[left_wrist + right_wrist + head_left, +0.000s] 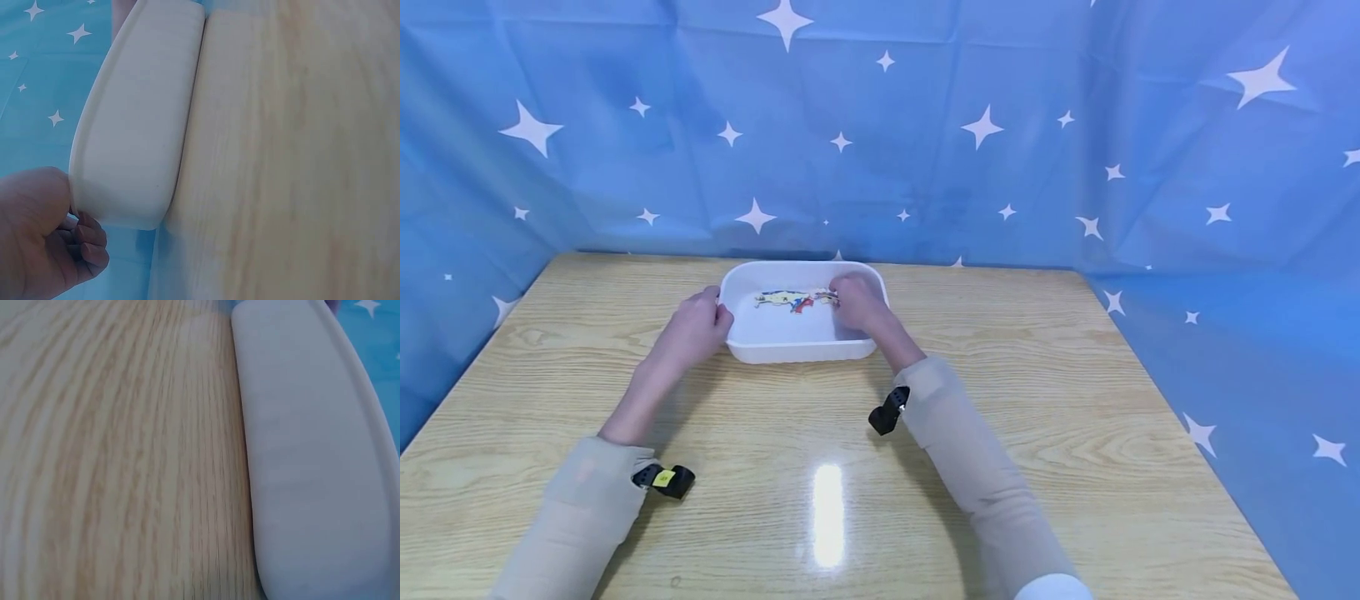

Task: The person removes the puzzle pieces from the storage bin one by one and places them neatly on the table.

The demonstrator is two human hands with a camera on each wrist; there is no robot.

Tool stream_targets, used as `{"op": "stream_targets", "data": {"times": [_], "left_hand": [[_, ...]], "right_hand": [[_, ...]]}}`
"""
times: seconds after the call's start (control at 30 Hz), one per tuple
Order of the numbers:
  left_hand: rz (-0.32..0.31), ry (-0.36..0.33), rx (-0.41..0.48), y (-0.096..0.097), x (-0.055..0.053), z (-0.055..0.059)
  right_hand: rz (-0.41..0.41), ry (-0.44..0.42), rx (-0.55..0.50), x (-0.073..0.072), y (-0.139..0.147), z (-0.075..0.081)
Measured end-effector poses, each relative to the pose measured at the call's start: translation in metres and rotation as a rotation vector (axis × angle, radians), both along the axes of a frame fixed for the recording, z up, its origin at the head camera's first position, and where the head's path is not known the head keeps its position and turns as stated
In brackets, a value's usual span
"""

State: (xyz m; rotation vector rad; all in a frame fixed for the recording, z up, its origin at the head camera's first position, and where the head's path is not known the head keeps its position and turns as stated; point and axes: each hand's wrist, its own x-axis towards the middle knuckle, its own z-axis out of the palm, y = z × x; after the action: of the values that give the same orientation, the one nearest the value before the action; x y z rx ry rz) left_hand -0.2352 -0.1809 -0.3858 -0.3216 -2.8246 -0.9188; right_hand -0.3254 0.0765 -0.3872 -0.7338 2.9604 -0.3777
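A white plastic basin with rounded corners stands on the table near its back edge. My left hand grips its left rim; in the left wrist view, the fingers of the left hand are curled at the corner of the basin. Inside lie several flat, colourful cut-out pieces, cream with blue and red parts. My right hand reaches in over the right side, its fingertips down at the rightmost piece. I cannot tell whether they pinch it. The right wrist view shows only the outer wall of the basin, with that hand hidden.
The wooden table extends around the basin on all sides. A blue cloth with white stars hangs behind the table and along its sides. Small black cameras are strapped on both sleeves. Light reflects brightly off the front of the tabletop.
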Motion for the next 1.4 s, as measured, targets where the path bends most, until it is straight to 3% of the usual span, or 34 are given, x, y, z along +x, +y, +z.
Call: {"op": "stream_targets", "data": {"times": [0.23, 0.67, 1.13, 1.4], "left_hand": [[-0.004, 0.012, 0.007, 0.002, 0.000, 0.001], [0.004, 0.019, 0.011, 0.003, -0.002, -0.001], [0.027, 0.022, -0.003, 0.004, -0.002, -0.004], [0.034, 0.017, -0.003, 0.002, 0.000, -0.003]], "right_hand": [[-0.018, 0.003, -0.024, 0.003, 0.002, 0.003], [-0.061, -0.059, -0.180, 0.006, 0.005, 0.007], [-0.081, -0.099, -0.474, 0.015, 0.010, 0.009], [-0.119, -0.106, -0.721, 0.021, 0.023, 0.013]]}}
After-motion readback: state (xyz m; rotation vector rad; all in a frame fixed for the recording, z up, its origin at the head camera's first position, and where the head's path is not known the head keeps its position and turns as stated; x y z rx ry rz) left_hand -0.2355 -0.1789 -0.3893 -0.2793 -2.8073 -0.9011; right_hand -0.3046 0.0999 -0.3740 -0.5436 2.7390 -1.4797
